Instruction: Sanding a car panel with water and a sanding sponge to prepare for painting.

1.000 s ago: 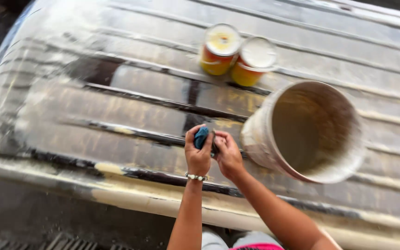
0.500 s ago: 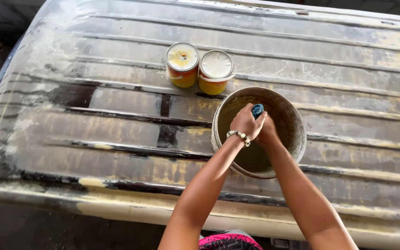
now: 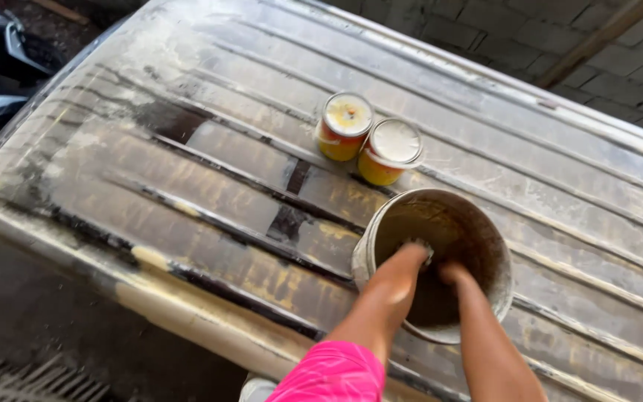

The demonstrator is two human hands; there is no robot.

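Ribbed, paint-streaked metal surface (image 3: 187, 171), brick wall (image 3: 500, 30) far. Two cans (image 3: 370, 145) sit beyond the bucket (image 3: 485, 298). Both hands plunge deep into the bucket, side by side; grip hidden.

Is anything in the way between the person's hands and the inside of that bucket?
Nothing visible is. Both hands, the left hand and the right hand, are already down inside the open bucket, which has no lid. The two cans stand apart behind it on the ribbed metal panel, out of the way.
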